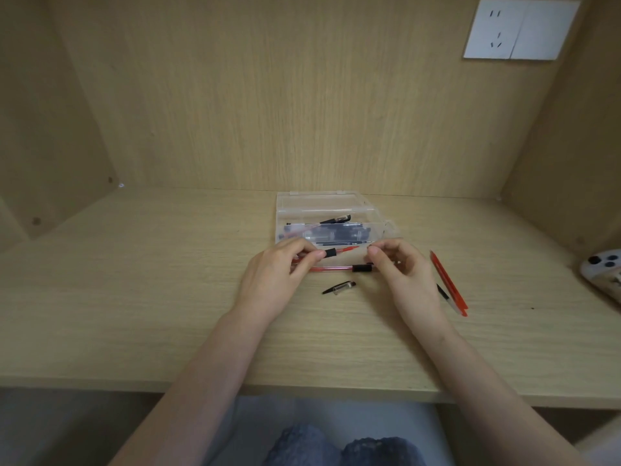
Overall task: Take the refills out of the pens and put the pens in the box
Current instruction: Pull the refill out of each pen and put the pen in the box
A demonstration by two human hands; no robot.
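Observation:
A clear plastic box stands open at the back of the desk with several pen parts inside. Just in front of it, my left hand grips a pen barrel with a black grip, and a red refill sticks out of it to the right. My right hand pinches at the refill's far end with thumb and finger; the tip itself is too small to see. Another red pen with a black grip lies on the desk under my hands. A black-clipped cap lies nearer me.
Red refills and a black-tipped piece lie to the right of my right hand. A white device sits at the desk's right edge. Wooden walls close in the back and both sides; a wall socket is high on the right.

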